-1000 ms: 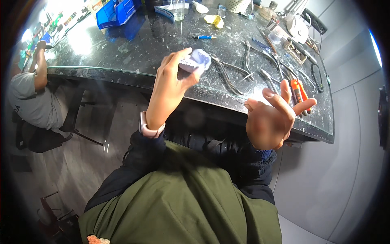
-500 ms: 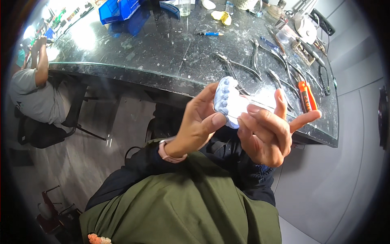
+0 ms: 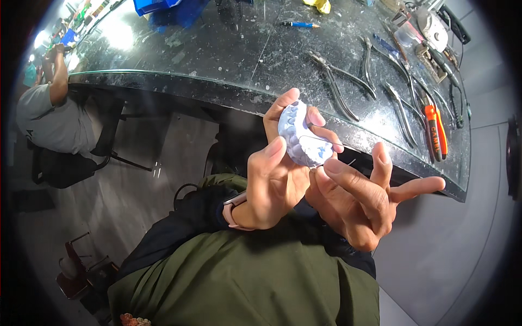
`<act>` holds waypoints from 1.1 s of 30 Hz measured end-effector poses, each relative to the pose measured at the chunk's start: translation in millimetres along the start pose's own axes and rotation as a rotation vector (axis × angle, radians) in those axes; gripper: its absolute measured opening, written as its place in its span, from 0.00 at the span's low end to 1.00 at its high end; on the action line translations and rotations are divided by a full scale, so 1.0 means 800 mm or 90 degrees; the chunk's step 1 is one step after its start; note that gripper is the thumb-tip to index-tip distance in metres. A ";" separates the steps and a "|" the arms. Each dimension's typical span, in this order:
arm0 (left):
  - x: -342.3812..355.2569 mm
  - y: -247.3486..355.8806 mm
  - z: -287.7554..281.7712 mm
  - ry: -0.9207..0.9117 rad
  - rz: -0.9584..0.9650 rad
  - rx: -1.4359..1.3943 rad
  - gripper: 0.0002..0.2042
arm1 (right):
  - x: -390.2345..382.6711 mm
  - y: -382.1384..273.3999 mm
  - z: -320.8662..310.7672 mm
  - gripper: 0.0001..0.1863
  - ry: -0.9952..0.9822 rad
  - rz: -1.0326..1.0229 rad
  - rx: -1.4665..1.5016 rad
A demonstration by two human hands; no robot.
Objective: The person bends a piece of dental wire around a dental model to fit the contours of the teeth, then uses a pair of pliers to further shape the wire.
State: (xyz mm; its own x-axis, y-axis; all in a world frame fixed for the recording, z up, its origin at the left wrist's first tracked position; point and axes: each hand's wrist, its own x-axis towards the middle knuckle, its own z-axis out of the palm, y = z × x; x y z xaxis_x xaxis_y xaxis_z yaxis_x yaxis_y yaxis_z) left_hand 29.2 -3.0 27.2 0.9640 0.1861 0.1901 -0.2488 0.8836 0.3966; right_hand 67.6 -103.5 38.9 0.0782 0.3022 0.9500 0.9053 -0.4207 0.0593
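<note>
A pale bluish-white dental cast (image 3: 293, 130) with a row of teeth is held above the bench's front edge. My left hand (image 3: 277, 187) cradles it from below and behind, fingers curled round its far side and thumb raised off it. At the cast's lower right end, the thumb and index finger of my right hand (image 3: 361, 204) are pinched together on a thin metal wire (image 3: 352, 162), part of which crosses the cast. The wire's other parts are hidden by the fingers. My right hand's other fingers are spread out.
On the dark, scuffed bench (image 3: 217, 65) lie several pliers (image 3: 340, 89), orange-handled pliers (image 3: 435, 133) and a blue pencil (image 3: 300, 24). A blue bin (image 3: 155, 4) and a yellow piece (image 3: 319, 5) are farther back. Another person (image 3: 57, 117) sits at the left.
The cast has tilted and turned, showing more of its inner side. My left thumb has come off it, and both hands sit slightly lower. The whole view has shifted, moving the bench tools right.
</note>
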 end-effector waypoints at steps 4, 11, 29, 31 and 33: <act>-0.001 0.000 -0.011 -0.068 0.002 0.058 0.30 | 0.003 -0.002 -0.005 0.23 -0.078 0.023 -0.008; -0.006 -0.005 -0.014 -0.052 -0.002 0.107 0.34 | 0.002 -0.002 -0.003 0.24 -0.045 0.052 0.018; -0.022 -0.007 -0.017 -0.227 -0.119 0.105 0.37 | 0.002 0.045 -0.020 0.21 -0.278 0.411 0.574; -0.024 -0.008 -0.014 -0.219 -0.159 0.048 0.37 | -0.005 0.049 -0.015 0.19 -0.268 0.386 0.615; -0.026 -0.002 -0.014 -0.216 -0.197 0.046 0.37 | -0.001 0.050 -0.017 0.13 -0.269 0.360 0.646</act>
State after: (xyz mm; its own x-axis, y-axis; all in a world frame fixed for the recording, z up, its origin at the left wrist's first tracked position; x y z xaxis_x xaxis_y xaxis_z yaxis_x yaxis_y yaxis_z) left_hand 10.4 -3.4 12.5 0.9113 -0.2435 0.3319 0.0278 0.8408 0.5407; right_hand 98.1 -132.6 44.7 0.5218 0.6251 0.5805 0.5998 0.2150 -0.7707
